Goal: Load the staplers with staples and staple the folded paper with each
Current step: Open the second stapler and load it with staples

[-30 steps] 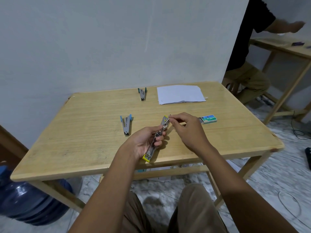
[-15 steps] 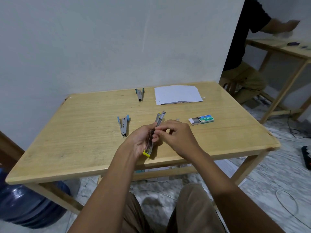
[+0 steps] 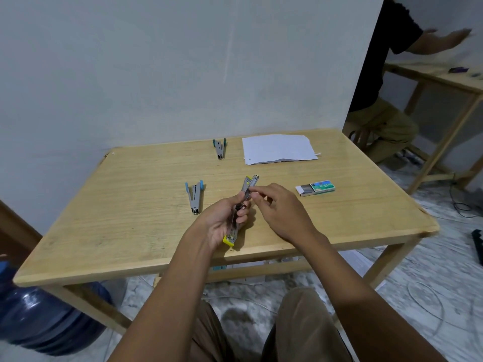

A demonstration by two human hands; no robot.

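water jug (image 3: 39,317): blue, on the floor by the left table leg, out of the way and no part of the job.
table (image 3: 130,205): wooden, everything spread out within arm's reach.
blue stapler (image 3: 194,195): lying flat on the table, left of the hands, apart from them. My guess is it's waiting its turn.
green stapler (image 3: 219,148): further back, just left of the paper, nobody touching it either.
left hand (image 3: 222,220): palm up, fingers wrapped round the body of the yellow stapler, pretty much acting as a vise so the open rail faces up.
yellow stapler (image 3: 247,186): swung open and held just above the table, yellow end toward the person, metal end pointing away. Looks like the loading step.
right hand (image 3: 277,207): thumb and forefinger pinched together right at the rail. A staple strip in there would be too small to make out.
folded paper (image 3: 278,148): white, flat at the back of the table, well clear of the hands, so I'd say stapling hasn't come up for this one yet.
staple box (image 3: 316,188): slid partly open, just right of the right hand, handy for grabbing strips.
other person (image 3: 386,74): at a second table, far right, busy with their own thing.
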